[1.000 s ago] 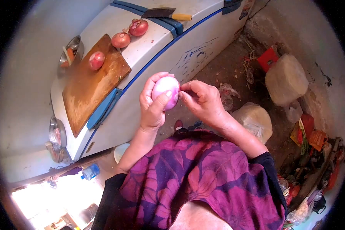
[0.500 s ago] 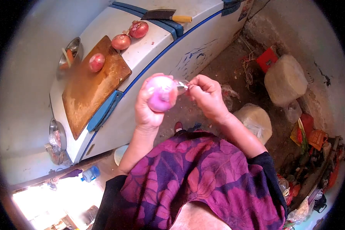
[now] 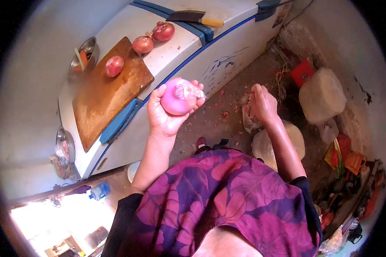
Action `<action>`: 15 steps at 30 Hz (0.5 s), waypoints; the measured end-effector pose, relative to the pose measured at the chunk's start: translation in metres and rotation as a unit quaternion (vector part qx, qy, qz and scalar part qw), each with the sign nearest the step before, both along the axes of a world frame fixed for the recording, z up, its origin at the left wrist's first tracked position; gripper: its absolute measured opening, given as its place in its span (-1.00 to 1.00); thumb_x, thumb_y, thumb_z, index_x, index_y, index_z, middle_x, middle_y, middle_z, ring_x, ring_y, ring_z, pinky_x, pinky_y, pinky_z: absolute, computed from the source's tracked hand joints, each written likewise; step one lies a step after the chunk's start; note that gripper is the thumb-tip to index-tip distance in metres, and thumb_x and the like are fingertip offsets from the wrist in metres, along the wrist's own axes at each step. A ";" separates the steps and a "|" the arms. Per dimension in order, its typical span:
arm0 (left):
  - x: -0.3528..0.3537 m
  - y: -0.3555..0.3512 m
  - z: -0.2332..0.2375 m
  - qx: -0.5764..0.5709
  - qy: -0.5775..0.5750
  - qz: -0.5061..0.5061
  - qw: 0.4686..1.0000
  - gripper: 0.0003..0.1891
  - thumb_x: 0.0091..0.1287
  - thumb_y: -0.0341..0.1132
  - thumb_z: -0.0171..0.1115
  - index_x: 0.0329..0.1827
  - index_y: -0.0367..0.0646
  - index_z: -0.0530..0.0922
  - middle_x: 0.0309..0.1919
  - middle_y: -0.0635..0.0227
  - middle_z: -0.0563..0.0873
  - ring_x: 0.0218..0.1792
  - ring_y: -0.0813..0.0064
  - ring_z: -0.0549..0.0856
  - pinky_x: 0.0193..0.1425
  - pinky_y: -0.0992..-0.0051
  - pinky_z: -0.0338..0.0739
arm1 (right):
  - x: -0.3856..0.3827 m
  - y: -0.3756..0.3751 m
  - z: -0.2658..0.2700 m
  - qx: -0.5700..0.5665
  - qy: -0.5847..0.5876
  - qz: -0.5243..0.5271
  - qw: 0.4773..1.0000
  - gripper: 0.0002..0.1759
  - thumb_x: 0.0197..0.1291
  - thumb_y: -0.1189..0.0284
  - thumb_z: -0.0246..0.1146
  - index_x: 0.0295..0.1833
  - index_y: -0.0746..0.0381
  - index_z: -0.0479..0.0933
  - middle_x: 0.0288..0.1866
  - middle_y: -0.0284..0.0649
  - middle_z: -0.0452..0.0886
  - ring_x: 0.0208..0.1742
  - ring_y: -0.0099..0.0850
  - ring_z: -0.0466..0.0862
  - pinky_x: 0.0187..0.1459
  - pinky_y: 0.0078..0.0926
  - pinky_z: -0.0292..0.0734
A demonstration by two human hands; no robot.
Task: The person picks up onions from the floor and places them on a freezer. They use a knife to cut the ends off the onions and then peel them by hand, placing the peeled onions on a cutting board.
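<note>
While a pale purple onion (image 3: 175, 103) is held up in the left hand (image 3: 160, 121), its end with loose papery skin (image 3: 192, 91) is turned upward and toward the right, presumably so that this part can be seen and reached. The fingers of the left hand are clamped around the onion's underside and flanks, by which the top is left exposed. The right hand (image 3: 265, 106) is held well apart from it, above the floor (image 3: 210, 124); its fingers appear curled, but whether anything is pinched between them cannot be told. Reddish scraps (image 3: 225, 114) are noted on the floor below, for which reason the onion is probably held out in front of the freezer (image 3: 182, 45) rather than over it. On the freezer, a reddish onion (image 3: 114, 66) is carried by the chopping board (image 3: 111, 103), and two onions (image 3: 143, 44) are placed just beyond its corner, apparently within reach. A knife (image 3: 186, 16) is laid farther off, presumably out of the hands' way. A metal bowl (image 3: 91, 43) is set beside the board.
</note>
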State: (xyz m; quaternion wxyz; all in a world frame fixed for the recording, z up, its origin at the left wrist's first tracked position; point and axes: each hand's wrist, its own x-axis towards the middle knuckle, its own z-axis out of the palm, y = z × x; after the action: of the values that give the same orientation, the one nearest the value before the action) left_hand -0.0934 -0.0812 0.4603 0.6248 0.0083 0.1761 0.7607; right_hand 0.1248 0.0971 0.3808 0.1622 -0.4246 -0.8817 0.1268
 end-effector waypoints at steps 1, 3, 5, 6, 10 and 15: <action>0.000 0.000 -0.002 0.006 0.007 -0.011 1.000 -0.41 0.11 -0.14 0.23 0.19 -0.27 0.41 0.23 -0.22 0.39 0.30 -0.19 0.34 0.23 -0.18 0.39 | -0.004 -0.002 0.005 -0.023 0.093 0.034 0.995 -0.82 0.19 0.37 0.21 -0.17 0.25 0.49 -0.24 0.00 0.62 -0.21 -0.06 0.65 -0.20 -0.21 0.55; 0.004 0.003 -0.001 0.002 0.032 -0.003 0.999 -0.44 0.12 -0.15 0.22 0.15 -0.27 0.43 0.18 -0.22 0.44 0.25 -0.19 0.40 0.21 -0.13 0.42 | -0.015 -0.008 0.019 -0.069 0.275 0.099 0.954 -0.79 0.18 0.39 0.23 -0.11 0.25 0.51 -0.19 0.00 0.63 -0.16 -0.10 0.65 -0.15 -0.26 0.57; 0.016 0.006 0.006 -0.021 0.063 0.033 0.997 -0.51 0.14 -0.16 0.21 0.08 -0.29 0.46 0.08 -0.20 0.53 0.15 -0.16 0.50 0.17 -0.03 0.48 | -0.032 -0.038 0.054 -0.318 0.355 0.126 0.870 -0.74 0.17 0.39 0.27 -0.04 0.24 0.53 -0.14 -0.02 0.62 -0.14 -0.14 0.66 -0.11 -0.32 0.56; 0.018 0.007 0.005 -0.027 0.066 0.028 0.997 -0.51 0.13 -0.16 0.21 0.08 -0.30 0.46 0.07 -0.20 0.53 0.15 -0.15 0.50 0.18 -0.01 0.48 | -0.039 -0.049 0.068 -0.270 0.355 0.170 0.879 -0.75 0.17 0.37 0.27 -0.08 0.24 0.54 -0.17 -0.03 0.63 -0.18 -0.15 0.66 -0.15 -0.32 0.56; 0.018 0.007 0.001 -0.031 0.076 0.024 0.996 -0.49 0.13 -0.17 0.20 0.09 -0.33 0.45 0.08 -0.20 0.53 0.16 -0.11 0.50 0.21 0.03 0.47 | -0.056 -0.069 0.081 -0.218 0.305 0.215 0.902 -0.80 0.18 0.35 0.28 -0.26 0.28 0.52 -0.43 -0.11 0.58 -0.40 -0.28 0.63 -0.33 -0.34 0.50; 0.014 -0.001 0.000 -0.012 0.019 -0.007 1.000 -0.45 0.14 -0.13 0.17 0.11 -0.37 0.43 0.09 -0.20 0.52 0.17 -0.12 0.50 0.20 -0.02 0.47 | -0.042 -0.082 0.098 -0.354 0.344 0.308 0.813 -0.82 0.18 0.45 0.27 -0.38 0.31 0.46 -0.56 -0.18 0.44 -0.50 -0.51 0.47 -0.40 -0.44 0.43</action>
State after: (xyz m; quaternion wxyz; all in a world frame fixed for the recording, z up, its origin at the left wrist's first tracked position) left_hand -0.0792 -0.0818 0.4604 0.6269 0.0167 0.1972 0.7536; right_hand 0.0827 0.0146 0.4784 0.2458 -0.0870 -0.7473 0.6112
